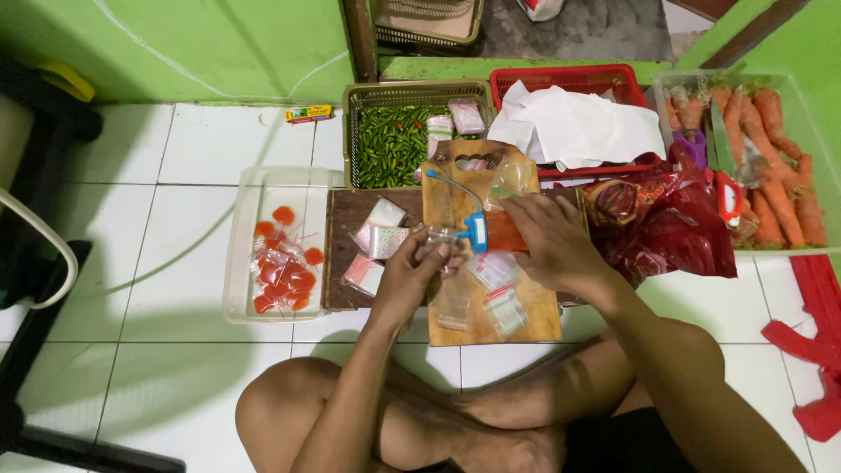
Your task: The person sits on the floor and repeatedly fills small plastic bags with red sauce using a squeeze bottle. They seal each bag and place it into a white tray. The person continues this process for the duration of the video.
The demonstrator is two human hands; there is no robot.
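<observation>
I sit cross-legged on a white tiled floor over a light wooden cutting board (534,320). My left hand (412,276) pinches the edge of a small clear plastic bag (438,236). My right hand (547,241) grips another clear bag with orange carrot pieces (504,232) in it, beside a blue clip tool with a thin blue cord (476,229). Several small empty zip bags (495,285) lie on the board under my hands. More small packets (378,236) lie on a dark wooden board (346,263) to the left.
A clear tray (241,254) with bagged orange slices (282,267) sits at left. Behind are a basket of green chillies (394,140), a red basket with white paper (574,123), a red plastic bag (674,228) and a clear bin of carrots (775,158). Chair legs stand far left.
</observation>
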